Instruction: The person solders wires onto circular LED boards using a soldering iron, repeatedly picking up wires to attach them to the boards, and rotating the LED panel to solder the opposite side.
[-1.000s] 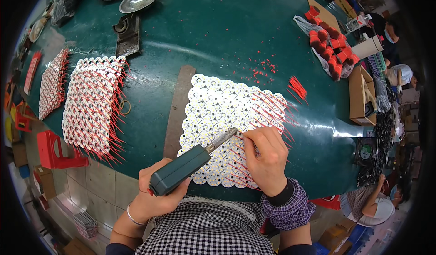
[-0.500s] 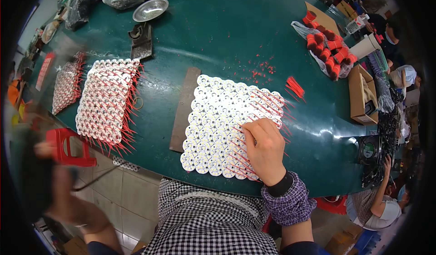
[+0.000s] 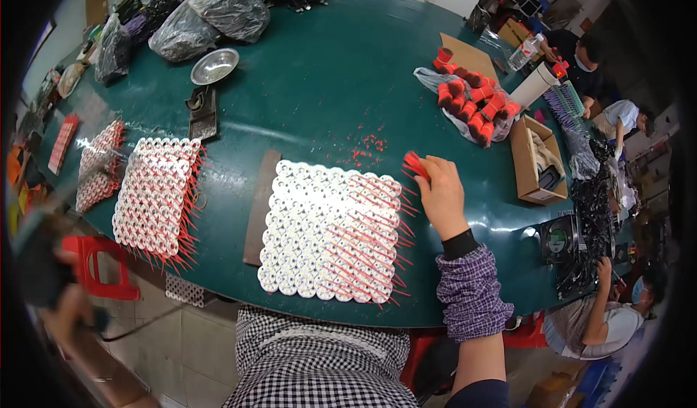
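A green surface (image 3: 327, 81) fills most of the view. On it, near its front edge, lies a white panel (image 3: 319, 226) of joined discs, with thin red leads (image 3: 363, 245) slanting across its right side. Just beyond its right upper corner, the right hand (image 3: 444, 194) has its grip pinching the end of a red wire bundle (image 3: 414, 162). A dark bar (image 3: 260, 219) runs by the panel's left edge; red scraps (image 3: 368, 144) lie behind it. At far left, the left hand (image 3: 70, 313) is blurred, apparently with a dark tool (image 3: 36, 263); how its grip stands, I cannot tell.
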Motion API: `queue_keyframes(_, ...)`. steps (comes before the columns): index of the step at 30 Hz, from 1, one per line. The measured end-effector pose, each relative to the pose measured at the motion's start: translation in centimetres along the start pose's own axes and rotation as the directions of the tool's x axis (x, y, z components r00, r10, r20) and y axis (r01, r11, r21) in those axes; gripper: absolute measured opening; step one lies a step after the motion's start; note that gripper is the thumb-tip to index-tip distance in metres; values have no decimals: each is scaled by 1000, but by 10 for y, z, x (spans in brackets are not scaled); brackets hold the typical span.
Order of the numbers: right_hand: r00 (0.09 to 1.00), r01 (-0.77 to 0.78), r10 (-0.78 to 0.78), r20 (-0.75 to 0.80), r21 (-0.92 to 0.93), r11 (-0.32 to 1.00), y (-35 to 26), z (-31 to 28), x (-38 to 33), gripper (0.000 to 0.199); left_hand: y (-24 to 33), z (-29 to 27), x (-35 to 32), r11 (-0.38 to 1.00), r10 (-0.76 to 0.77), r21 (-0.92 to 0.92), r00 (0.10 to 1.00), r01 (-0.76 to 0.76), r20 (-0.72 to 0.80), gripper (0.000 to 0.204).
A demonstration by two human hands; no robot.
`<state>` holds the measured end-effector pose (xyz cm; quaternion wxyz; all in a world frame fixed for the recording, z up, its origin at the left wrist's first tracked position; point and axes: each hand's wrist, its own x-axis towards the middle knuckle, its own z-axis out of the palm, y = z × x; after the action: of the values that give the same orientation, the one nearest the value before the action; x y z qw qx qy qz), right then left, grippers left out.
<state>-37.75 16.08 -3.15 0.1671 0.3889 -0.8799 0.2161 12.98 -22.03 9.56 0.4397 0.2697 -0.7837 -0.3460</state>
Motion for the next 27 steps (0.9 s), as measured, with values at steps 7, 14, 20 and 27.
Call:
queue_keyframes(7, 998, -55, 54, 39, 24, 998, -1, 30, 28, 17, 54, 162, -46, 637, -585, -512, 794, 576, 166, 64)
queue_keyframes(14, 996, -62, 65, 63, -36, 997, 6, 22, 37, 11, 57, 208, -46, 545, -628, -508, 726, 667, 280, 57)
queue_keyframes(20, 993, -103, 102, 60, 20, 994, 2, 27, 35, 8, 59, 216, -44, 505, -644, -497, 692, 705, 327, 56)
queue_keyframes(27, 991, -98, 107, 86, -106, 990, 10, 16, 32, 8, 53, 230, -43, 496, -623, -484, 684, 721, 380, 58)
